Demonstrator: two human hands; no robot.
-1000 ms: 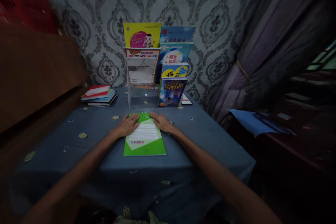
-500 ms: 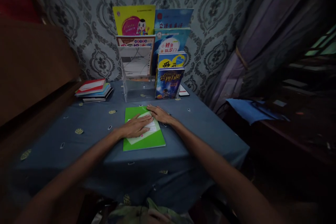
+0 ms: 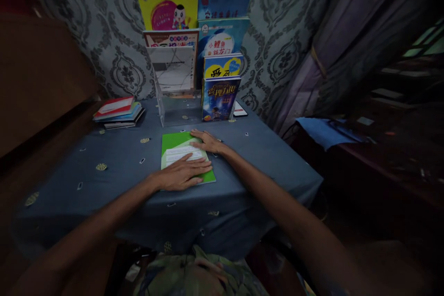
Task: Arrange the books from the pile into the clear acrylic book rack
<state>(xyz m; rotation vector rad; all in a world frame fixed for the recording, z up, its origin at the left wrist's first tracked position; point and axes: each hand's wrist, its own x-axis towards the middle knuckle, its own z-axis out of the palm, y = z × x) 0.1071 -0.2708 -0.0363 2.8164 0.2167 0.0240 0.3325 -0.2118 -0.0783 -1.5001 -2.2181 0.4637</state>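
A thin green book (image 3: pixel 175 144) with a white panel lies flat on the blue tablecloth (image 3: pixel 114 166). My left hand (image 3: pixel 182 175) rests palm down across its near half, fingers stretched out toward the right. My right hand (image 3: pixel 207 141) lies flat on the book's far right corner, fingers pointing left. Neither hand grips anything.
A clear tiered display stand (image 3: pixel 178 108) at the table's back holds several colourful books, with a dark blue one (image 3: pixel 219 98) in front. A stack of books (image 3: pixel 118 112) lies at the back left. A dark curtain (image 3: pixel 333 41) hangs right; a blue cloth (image 3: pixel 322 132) covers a side surface.
My left hand has slid from the book's far left corner down to its near half. The right hand stays at the far right corner. The view has tilted downward.
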